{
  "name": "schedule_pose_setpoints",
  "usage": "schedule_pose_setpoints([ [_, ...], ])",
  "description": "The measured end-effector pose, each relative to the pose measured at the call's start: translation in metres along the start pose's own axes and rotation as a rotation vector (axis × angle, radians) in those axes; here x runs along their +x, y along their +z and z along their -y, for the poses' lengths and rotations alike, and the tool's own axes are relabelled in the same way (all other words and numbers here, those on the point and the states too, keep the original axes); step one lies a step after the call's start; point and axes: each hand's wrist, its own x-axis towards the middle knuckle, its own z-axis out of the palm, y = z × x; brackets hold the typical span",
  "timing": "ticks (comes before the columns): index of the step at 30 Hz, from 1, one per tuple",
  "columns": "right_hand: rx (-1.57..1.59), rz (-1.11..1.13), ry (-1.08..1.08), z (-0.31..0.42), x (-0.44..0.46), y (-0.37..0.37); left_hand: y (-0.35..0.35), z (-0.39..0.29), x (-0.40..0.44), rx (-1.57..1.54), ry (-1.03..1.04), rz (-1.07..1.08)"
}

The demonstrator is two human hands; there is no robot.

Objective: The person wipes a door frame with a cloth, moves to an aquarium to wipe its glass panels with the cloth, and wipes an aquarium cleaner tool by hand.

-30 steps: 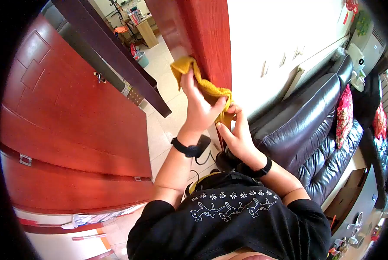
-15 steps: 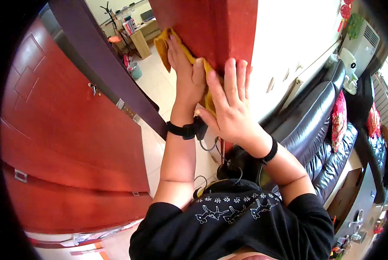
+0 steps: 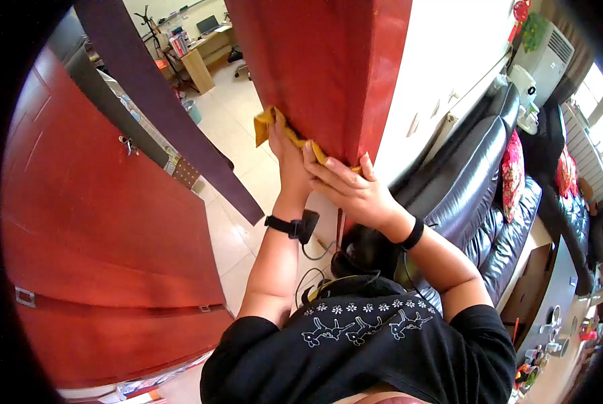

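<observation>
A yellow cloth (image 3: 265,129) lies against the lower part of a red wooden door frame post (image 3: 315,67). My left hand (image 3: 291,158) presses it to the wood, with a loose corner sticking out past the fingers on the left. Beside it, my right hand (image 3: 357,196) has its fingers angled left over the cloth's lower edge, close to the left hand; one fingertip points up at the post's right corner. Part of the cloth is hidden behind both hands. Each wrist wears a black band, and a small dark device sits at the left one.
A red door (image 3: 106,215) stands on the left, next to a dark purple frame edge (image 3: 160,101). Behind is a room with a desk (image 3: 198,71) and a bucket (image 3: 192,111). A black leather sofa (image 3: 449,178) with red cushions is at right. A cable (image 3: 318,256) hangs near my body.
Both hands and the cloth have moved down along the red post in view. My right hand has turned from flat on the wood to slanting left over the cloth.
</observation>
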Motion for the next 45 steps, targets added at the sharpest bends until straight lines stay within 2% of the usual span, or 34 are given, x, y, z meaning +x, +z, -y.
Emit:
schedule_pose_setpoints([
  [1, 0.001, 0.011, 0.009, 0.002, -0.01, 0.001, 0.001, 0.005, -0.015, -0.004, -0.006, 0.012],
  [3, 0.208, 0.176, -0.068, 0.004, -0.034, -0.001, 0.005, 0.014, -0.046, -0.065, -0.145, 0.085],
  [5, 0.207, 0.2, -0.045, 0.011, -0.064, 0.001, 0.003, 0.025, -0.075, -0.059, -0.116, 0.175],
  [7, 0.344, 0.245, -0.087, 0.008, -0.084, -0.005, 0.004, 0.025, -0.101, -0.022, -0.239, 0.281],
  [9, 0.432, 0.26, -0.025, 0.009, -0.099, -0.007, 0.003, 0.02, -0.116, -0.002, -0.271, 0.321],
  [11, 0.365, 0.285, 0.255, 0.014, -0.113, 0.0, 0.0, 0.006, -0.119, -0.131, -0.28, 0.333],
  [12, 0.28, 0.333, 0.354, 0.018, -0.11, 0.001, 0.002, 0.006, -0.118, -0.131, -0.204, 0.297],
  [13, 0.279, 0.334, 0.359, 0.023, -0.107, 0.001, 0.001, 0.005, -0.117, -0.132, -0.204, 0.303],
  [15, 0.288, 0.273, 0.53, 0.035, -0.101, -0.001, -0.004, 0.002, -0.114, -0.085, -0.236, 0.329],
  [17, 0.391, 0.234, 0.645, 0.046, -0.099, 0.002, -0.008, 0.002, -0.11, -0.078, -0.217, 0.347],
  [21, 0.456, 0.336, 0.842, 0.067, -0.106, 0.008, -0.014, 0.015, -0.116, -0.106, -0.183, 0.431],
  [23, 0.736, 0.434, 1.096, 0.075, -0.124, 0.022, -0.014, 0.018, -0.117, -0.087, -0.158, 0.455],
  [24, 0.845, 0.387, 1.162, 0.078, -0.124, 0.022, -0.014, 0.019, -0.117, -0.072, -0.138, 0.456],
  [25, 0.84, 0.38, 1.174, 0.081, -0.128, 0.026, -0.013, 0.023, -0.116, -0.074, -0.131, 0.468],
  [27, 0.839, 0.277, 1.16, 0.085, -0.133, 0.035, -0.011, 0.03, -0.113, -0.073, -0.278, 0.56],
  [28, 0.836, 0.275, 1.165, 0.086, -0.133, 0.038, -0.01, 0.032, -0.111, -0.075, -0.275, 0.564],
  [30, 0.998, 0.271, 1.347, 0.087, -0.126, 0.041, -0.012, 0.032, -0.106, -0.193, -0.512, 0.639],
  [33, 1.128, 0.238, 1.475, 0.081, -0.106, 0.03, -0.017, 0.022, -0.1, -0.193, -0.414, 0.573],
  [34, 1.074, 0.185, 1.445, 0.078, -0.096, 0.027, -0.018, 0.018, -0.096, -0.191, -0.407, 0.578],
  [36, 1.035, 0.075, 1.412, 0.067, -0.072, 0.012, -0.021, 0.006, -0.082, -0.322, -0.125, 0.363],
  [37, 0.984, 0.049, 1.393, 0.059, -0.057, 0.002, -0.022, -0.002, -0.073, -0.325, -0.116, 0.368],
  [38, 0.941, 0.071, 1.374, 0.05, -0.042, -0.01, -0.023, -0.012, -0.062, -0.375, -0.032, 0.28],
  [39, 0.944, -0.036, 1.357, 0.044, -0.03, -0.014, -0.024, -0.024, -0.051, -0.428, 0.049, 0.19],
  [42, 0.704, -0.204, 1.123, 0.016, 0.008, -0.035, -0.028, -0.062, -0.017, -0.323, 0.197, 0.001],
  [43, 0.611, -0.297, 1.014, 0.007, 0.023, -0.042, -0.03, -0.076, -0.004, -0.288, 0.33, -0.068],
  [44, 0.484, -0.38, 0.847, -0.004, 0.036, -0.05, -0.032, -0.089, 0.007, -0.282, 0.389, -0.074],
  [45, 0.26, -0.387, 0.767, -0.009, 0.048, -0.058, -0.029, -0.091, 0.018, -0.224, 0.488, -0.061],
])
